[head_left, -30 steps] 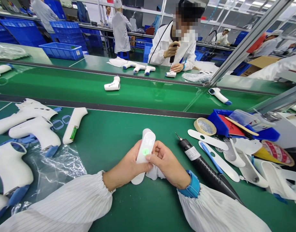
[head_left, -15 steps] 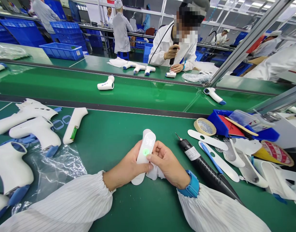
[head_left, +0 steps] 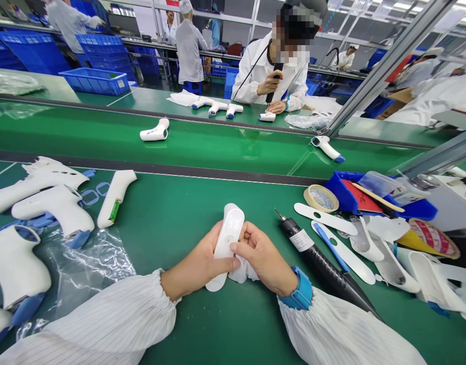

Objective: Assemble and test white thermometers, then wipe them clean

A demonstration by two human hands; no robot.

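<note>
Between my hands is a slim white oblong device with rounded ends, tilted slightly, its glossy face toward me. My left hand is closed around its left side and lower part, thumb across the front. A crumpled white cloth hangs below my right hand. That hand is closed on the cloth, with its thumb at the device's right edge near a small round mark. The curled fingers of my right hand are partly hidden. A black electric screwdriver lies to the right of my right hand.
White gun-shaped thermometer bodies lie at left beside a clear plastic bag. At right are loose white shells, a tape roll and a blue bin. A green conveyor crosses ahead; a co-worker sits beyond it.
The green lit icon and faint display on the white device have gone dark. Both hands keep their grip. The thermometers on the conveyor have shifted left.
</note>
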